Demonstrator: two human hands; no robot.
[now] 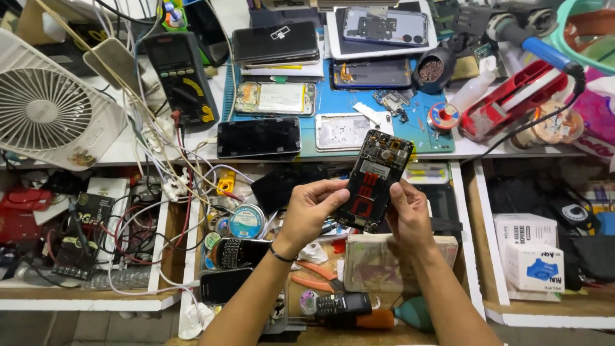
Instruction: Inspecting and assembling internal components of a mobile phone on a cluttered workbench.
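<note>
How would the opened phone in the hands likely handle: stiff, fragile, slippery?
The opened phone probably stays stiff: it sits flat, unbent, between the left hand and right hand. It is likely fragile, since its bare circuit parts face up. Held only by its edges, it could slip.

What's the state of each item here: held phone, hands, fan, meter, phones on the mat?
Opened phone: back cover off, internals exposed, held tilted above the drawer.
Left hand: gripping the phone's left edge.
Right hand: gripping its right edge.
White fan: blades look still.
Multimeter: display blank.
Black phone: screen dark, lying flat.
Side cutters: jaws shut.
</note>
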